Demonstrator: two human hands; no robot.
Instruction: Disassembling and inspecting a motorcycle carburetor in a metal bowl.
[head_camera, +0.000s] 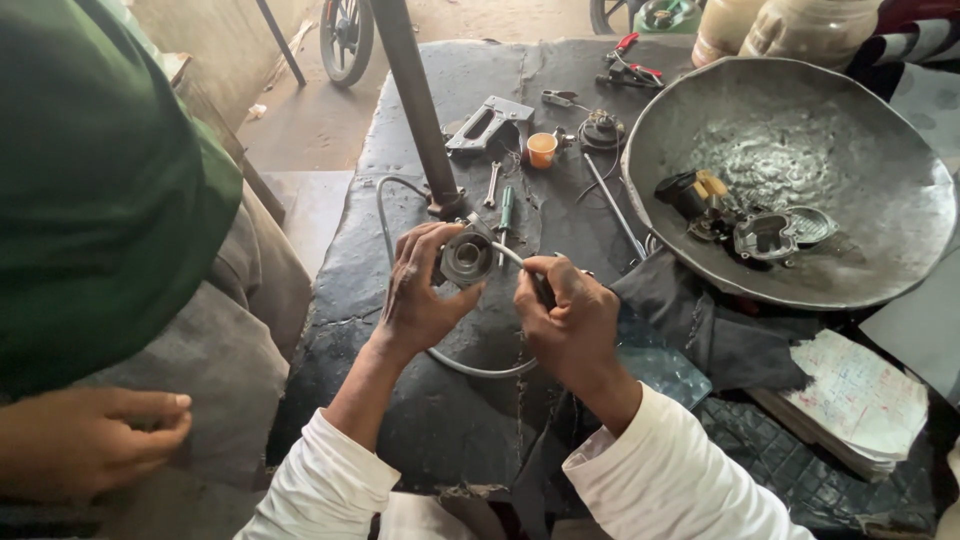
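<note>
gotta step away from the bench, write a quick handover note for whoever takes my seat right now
Left hand: holds a small round metal part up over the dark worktop.
Right hand: grips a thin tool, its tip meeting the round part; the tool is mostly hidden in the fist.
A grey cable loops from the part around under both hands.
Other dismantled pieces lie in the big metal bowl to the right.
A screwdriver, a spanner and an orange cup lie further back.
Done: part is off and in hand. Left: cannot tell how far the work at the part has got.
Another person's hand rests at far left.
</note>
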